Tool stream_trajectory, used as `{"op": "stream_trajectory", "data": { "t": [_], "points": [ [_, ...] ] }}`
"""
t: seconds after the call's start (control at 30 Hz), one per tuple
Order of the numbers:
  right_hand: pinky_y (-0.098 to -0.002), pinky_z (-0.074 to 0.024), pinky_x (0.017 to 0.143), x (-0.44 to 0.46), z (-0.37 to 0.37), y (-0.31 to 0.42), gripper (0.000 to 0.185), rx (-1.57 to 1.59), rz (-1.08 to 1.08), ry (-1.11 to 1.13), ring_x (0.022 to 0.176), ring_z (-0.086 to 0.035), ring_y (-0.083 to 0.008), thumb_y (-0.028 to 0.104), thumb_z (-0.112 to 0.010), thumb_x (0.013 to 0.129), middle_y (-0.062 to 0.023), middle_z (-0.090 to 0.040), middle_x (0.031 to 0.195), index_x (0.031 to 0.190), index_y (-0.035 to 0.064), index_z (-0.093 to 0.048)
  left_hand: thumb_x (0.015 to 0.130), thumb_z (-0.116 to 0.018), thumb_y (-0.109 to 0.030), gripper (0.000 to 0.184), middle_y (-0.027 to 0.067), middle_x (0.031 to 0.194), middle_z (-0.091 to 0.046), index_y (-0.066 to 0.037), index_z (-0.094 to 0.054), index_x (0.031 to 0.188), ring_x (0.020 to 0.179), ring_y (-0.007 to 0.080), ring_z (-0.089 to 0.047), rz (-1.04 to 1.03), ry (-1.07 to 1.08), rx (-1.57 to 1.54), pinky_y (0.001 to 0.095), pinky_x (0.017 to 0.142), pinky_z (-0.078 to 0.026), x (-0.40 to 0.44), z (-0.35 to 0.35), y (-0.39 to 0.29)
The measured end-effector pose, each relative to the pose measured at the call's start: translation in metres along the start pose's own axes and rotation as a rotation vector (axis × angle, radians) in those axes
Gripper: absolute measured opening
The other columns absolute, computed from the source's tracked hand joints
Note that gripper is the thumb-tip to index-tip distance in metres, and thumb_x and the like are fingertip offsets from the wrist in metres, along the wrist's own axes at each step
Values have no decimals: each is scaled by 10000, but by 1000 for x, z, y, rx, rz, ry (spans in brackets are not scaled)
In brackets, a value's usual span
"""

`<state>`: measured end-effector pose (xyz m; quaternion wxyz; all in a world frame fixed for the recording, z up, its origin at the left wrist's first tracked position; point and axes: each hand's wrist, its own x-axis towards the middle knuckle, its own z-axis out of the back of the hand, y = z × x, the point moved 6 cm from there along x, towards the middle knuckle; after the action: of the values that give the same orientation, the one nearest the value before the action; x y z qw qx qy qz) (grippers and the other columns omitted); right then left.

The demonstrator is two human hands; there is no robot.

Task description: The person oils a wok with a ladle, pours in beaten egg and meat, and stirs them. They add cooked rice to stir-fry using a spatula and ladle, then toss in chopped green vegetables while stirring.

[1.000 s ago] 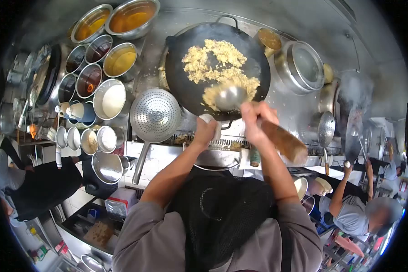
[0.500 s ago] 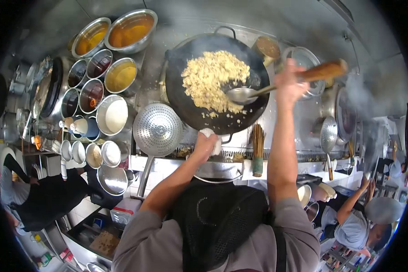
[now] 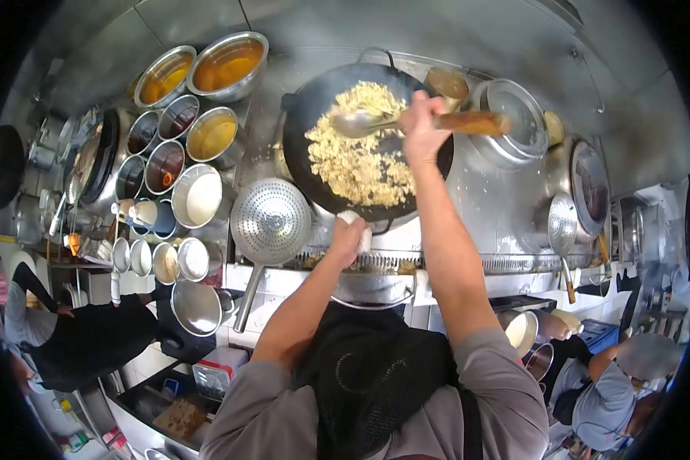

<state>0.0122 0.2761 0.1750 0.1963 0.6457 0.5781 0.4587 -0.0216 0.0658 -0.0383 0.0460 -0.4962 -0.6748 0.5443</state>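
Note:
A large black wok (image 3: 297,153) sits on the stove in front of me, with crumbly yellow and white food (image 3: 360,172) spread across its middle. My right hand (image 3: 424,130) is closed round the wooden handle of a metal ladle (image 3: 471,123). The ladle's bowl, somewhat blurred, is over the upper part of the food; whether it touches cannot be seen. At the wok's near rim, my left hand (image 3: 346,241) is closed on a folded white cloth (image 3: 365,241), pressed against the rim. The cloth partly hides the rim there.
To the left lies a perforated strainer (image 3: 271,222), beside several metal pots of sauces and a bowl of amber liquid (image 3: 228,67). On the right are stacked metal basins (image 3: 510,123) and a skimmer (image 3: 562,222). Other people stand at the lower left and lower right.
My right hand and the ladle have moved left, the bowl going from the wok's right side to the upper middle. The food is spread lower and wider. The left hand keeps its hold.

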Motion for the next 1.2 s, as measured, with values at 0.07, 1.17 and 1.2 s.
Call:
{"op": "stream_trajectory", "data": {
  "t": [0.07, 1.17, 1.2],
  "points": [
    [-257, -335, 424, -53, 2, 23, 326, 19, -152, 181, 460, -431, -80, 88, -614, 905, 2, -446, 521, 665, 81, -393, 827, -559, -58, 146, 71, 839, -601, -26, -523, 964, 695, 175, -589, -60, 3, -26, 333, 581, -493, -21, 5, 2],
    [-272, -355, 383, -33, -10, 222, 294, 189, 178, 431, 411, -394, -90, 97, -556, 951, -11, -464, 533, 691, 90, -419, 899, -528, -83, 271, 115, 1130, -550, -94, -440, 1154, 908, 162, -594, -127, -180, -63, 328, 659, -539, -110, -9, 37],
    [-277, -359, 384, -24, -16, 229, 294, 199, 193, 445, 408, -386, -89, 89, -562, 946, -9, -451, 525, 693, 88, -412, 889, -564, -109, 280, 118, 1098, -553, -93, -429, 1135, 886, 171, -599, -207, -116, 108, 335, 644, -534, -74, 7, 38]
  ]
}}
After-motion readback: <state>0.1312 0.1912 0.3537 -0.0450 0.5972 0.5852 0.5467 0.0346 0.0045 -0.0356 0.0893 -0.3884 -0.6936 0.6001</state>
